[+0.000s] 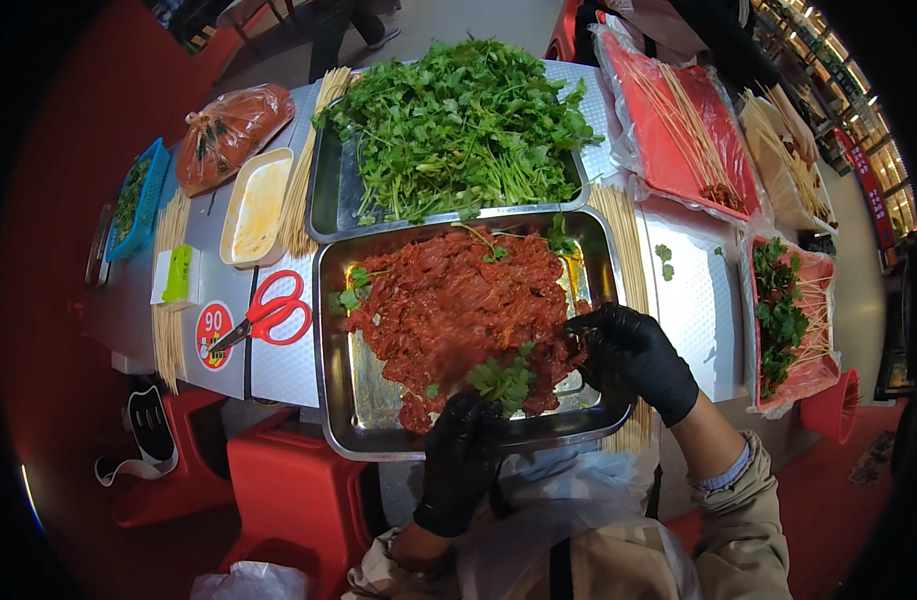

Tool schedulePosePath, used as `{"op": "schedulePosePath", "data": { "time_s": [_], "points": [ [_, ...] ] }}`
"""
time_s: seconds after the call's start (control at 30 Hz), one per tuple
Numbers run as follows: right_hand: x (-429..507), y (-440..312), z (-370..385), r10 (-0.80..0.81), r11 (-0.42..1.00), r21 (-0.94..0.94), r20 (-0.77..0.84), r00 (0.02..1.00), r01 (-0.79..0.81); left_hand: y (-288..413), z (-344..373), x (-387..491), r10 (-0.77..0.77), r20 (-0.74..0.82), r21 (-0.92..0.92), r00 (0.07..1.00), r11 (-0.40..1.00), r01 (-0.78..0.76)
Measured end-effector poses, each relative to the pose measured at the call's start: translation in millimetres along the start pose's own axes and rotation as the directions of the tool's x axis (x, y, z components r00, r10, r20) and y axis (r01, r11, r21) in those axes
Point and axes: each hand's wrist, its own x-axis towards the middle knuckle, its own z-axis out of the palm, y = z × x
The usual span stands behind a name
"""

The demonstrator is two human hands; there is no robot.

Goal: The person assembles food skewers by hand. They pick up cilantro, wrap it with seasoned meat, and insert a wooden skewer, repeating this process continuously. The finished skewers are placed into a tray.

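Observation:
In front of me a steel tray holds a heap of red marinated raw meat with a few cilantro leaves on it. My left hand, in a black glove, is at the tray's near edge and grips a cilantro sprig over the meat. At the tray's right side, my right hand, also black-gloved, pinches a bit of meat at the heap's edge; its fingertips are partly hidden. Behind the meat, a second steel tray is piled with cilantro.
Bamboo skewers lie beside the trays. Left are red-handled scissors, a cream dish, a bagged red food and a blue basket. Right are a red skewer tray and a cilantro-skewer tray. Another person's hand works there.

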Motion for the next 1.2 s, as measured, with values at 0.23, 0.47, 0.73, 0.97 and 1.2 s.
{"op": "schedulePosePath", "data": {
  "time_s": [0.23, 0.47, 0.73, 0.97, 1.2],
  "points": [
    [3, -1, -4, 0.008, 0.975, 0.222, -0.053, 0.999, 0.004, 2, 2, 4, -0.005, -0.044, -0.087, 0.999, 0.996, 0.001],
    [-6, -14, 5, -0.038, 0.998, 0.047, -0.027, 0.999, 0.039, -9, 6, 5, 0.141, -0.087, 0.042, 0.986, 0.990, -0.138],
    [-26, -8, 39, -0.156, 0.950, 0.265, -0.054, 0.986, 0.165, -6, 25, 20, 0.185, 0.101, 0.010, 0.977, 0.982, -0.187],
    [-20, 19, 51, -0.306, 0.950, -0.128, -0.203, 0.930, 0.285, -3, 43, 19, -0.153, 0.029, -0.376, 0.988, 0.914, 0.153],
    [-24, 8, 49, -0.168, 0.986, -0.005, -0.162, 0.972, 0.169, 9, 39, 22, -0.008, -0.007, -0.150, 1.000, 0.989, 0.007]
  ]
}}
